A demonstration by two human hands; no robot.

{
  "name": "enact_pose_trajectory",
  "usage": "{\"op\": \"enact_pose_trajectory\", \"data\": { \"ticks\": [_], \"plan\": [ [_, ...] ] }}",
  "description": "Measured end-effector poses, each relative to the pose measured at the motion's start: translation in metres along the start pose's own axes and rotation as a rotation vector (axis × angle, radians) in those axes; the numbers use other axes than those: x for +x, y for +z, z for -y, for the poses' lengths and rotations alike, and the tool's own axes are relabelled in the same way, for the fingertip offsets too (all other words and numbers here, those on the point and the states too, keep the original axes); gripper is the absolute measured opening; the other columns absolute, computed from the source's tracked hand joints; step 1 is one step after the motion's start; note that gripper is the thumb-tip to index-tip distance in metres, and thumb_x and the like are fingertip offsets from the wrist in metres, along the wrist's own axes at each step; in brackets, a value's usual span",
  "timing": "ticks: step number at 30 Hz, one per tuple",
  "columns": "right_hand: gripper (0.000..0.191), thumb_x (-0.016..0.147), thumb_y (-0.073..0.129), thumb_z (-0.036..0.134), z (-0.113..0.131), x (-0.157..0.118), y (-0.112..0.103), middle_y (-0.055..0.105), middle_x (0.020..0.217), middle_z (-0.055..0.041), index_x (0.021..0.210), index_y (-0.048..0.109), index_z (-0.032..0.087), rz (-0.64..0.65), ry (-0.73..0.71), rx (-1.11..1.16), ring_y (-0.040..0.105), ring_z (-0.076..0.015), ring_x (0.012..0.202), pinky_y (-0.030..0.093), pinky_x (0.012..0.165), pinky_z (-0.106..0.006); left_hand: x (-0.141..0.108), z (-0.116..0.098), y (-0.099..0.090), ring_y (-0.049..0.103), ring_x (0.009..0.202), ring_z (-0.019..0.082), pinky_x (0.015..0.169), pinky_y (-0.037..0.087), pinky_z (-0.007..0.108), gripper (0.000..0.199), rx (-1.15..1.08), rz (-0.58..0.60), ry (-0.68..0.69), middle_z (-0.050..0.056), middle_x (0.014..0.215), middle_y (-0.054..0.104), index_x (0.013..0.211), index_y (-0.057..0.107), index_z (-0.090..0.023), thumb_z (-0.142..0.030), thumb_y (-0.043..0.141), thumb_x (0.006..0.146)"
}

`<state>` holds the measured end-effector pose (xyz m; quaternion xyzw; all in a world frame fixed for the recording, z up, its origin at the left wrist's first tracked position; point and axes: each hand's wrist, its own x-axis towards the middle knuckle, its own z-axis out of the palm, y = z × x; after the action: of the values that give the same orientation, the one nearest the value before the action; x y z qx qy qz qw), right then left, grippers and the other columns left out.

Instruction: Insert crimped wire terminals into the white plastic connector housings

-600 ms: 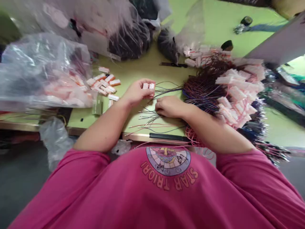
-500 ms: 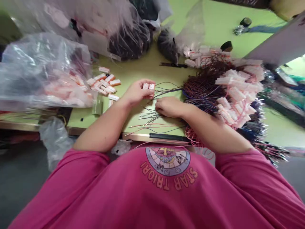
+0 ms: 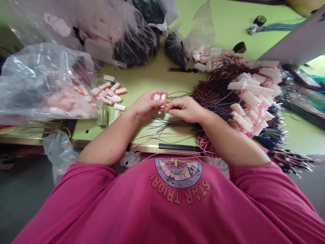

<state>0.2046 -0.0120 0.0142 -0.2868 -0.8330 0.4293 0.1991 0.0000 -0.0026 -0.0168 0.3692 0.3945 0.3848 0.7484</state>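
Note:
My left hand (image 3: 148,104) is closed around a white connector housing with an orange face (image 3: 163,100), held just above the table. Close to its right side, my right hand (image 3: 185,107) has thumb and fingers pinched on a thin wire, whose tip is hidden at the fingertips. Dark wires run from behind my right hand toward the housing. Below the hands, several loose dark and pink wires (image 3: 162,135) with bare metal ends lie across the green table, pointing left.
Several white and orange connector housings (image 3: 111,90) lie left of my hands, beside a clear plastic bag (image 3: 48,64). A big bundle of dark wires (image 3: 212,89) with white connectors (image 3: 250,98) sits at right. Behind are a black-handled tool (image 3: 182,70) and black tape (image 3: 239,47).
My right hand has moved up from the loose wires to the right side of the connector housing. The left hand still holds the housing, turned so more of its orange face shows.

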Motion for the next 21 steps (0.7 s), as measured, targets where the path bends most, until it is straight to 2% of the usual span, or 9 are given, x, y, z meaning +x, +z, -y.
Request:
{"op": "enact_pose_trajectory", "data": {
  "ticks": [2, 4, 10, 16, 21],
  "plan": [
    [0.024, 0.089, 0.051, 0.025, -0.007, 0.000, 0.000, 0.070, 0.083, -0.0035, 0.089, 0.072, 0.014, -0.237, 0.078, -0.148, 0.058, -0.0144, 0.077, 0.043, 0.076, -0.027, 0.001, 0.001, -0.002, 0.063, 0.061, 0.009, 0.058, 0.053, 0.021, 0.052, -0.032, 0.027, -0.010, -0.001, 0.077, 0.068, 0.100, 0.065, -0.015, -0.015, 0.092, 0.055],
    [0.026, 0.089, 0.050, 0.022, -0.011, -0.001, 0.000, 0.073, 0.087, -0.0048, 0.093, 0.074, 0.015, -0.316, 0.143, -0.292, 0.061, -0.0165, 0.080, 0.043, 0.078, -0.029, 0.001, 0.001, -0.004, 0.063, 0.061, 0.009, 0.057, 0.054, 0.021, 0.054, -0.047, 0.043, -0.018, -0.001, 0.078, 0.069, 0.100, 0.066, -0.016, -0.017, 0.094, 0.054],
    [0.029, 0.092, 0.050, 0.022, -0.011, -0.003, 0.002, 0.077, 0.102, -0.0079, 0.103, 0.077, 0.017, -0.297, 0.212, -0.547, 0.066, -0.0224, 0.096, 0.043, 0.082, -0.031, -0.001, -0.001, -0.004, 0.063, 0.060, 0.009, 0.057, 0.054, 0.020, 0.053, -0.048, 0.048, -0.012, -0.002, 0.076, 0.069, 0.101, 0.067, -0.016, -0.017, 0.094, 0.055],
    [0.029, 0.097, 0.046, 0.025, -0.005, -0.002, 0.006, 0.078, 0.102, -0.0075, 0.099, 0.075, 0.019, -0.255, 0.280, -0.723, 0.068, -0.0234, 0.093, 0.039, 0.074, -0.031, -0.002, -0.001, 0.000, 0.063, 0.061, 0.009, 0.059, 0.054, 0.020, 0.053, -0.023, 0.025, -0.019, -0.002, 0.076, 0.068, 0.101, 0.066, -0.015, -0.015, 0.092, 0.055],
    [0.030, 0.098, 0.044, 0.024, -0.002, -0.002, 0.010, 0.077, 0.099, -0.0107, 0.097, 0.073, 0.016, -0.208, 0.319, -0.824, 0.067, -0.0249, 0.090, 0.037, 0.071, -0.033, -0.002, 0.001, 0.003, 0.061, 0.058, 0.009, 0.058, 0.052, 0.021, 0.051, 0.015, 0.007, -0.017, -0.002, 0.072, 0.067, 0.096, 0.065, -0.014, -0.017, 0.093, 0.054]
  ]
}}
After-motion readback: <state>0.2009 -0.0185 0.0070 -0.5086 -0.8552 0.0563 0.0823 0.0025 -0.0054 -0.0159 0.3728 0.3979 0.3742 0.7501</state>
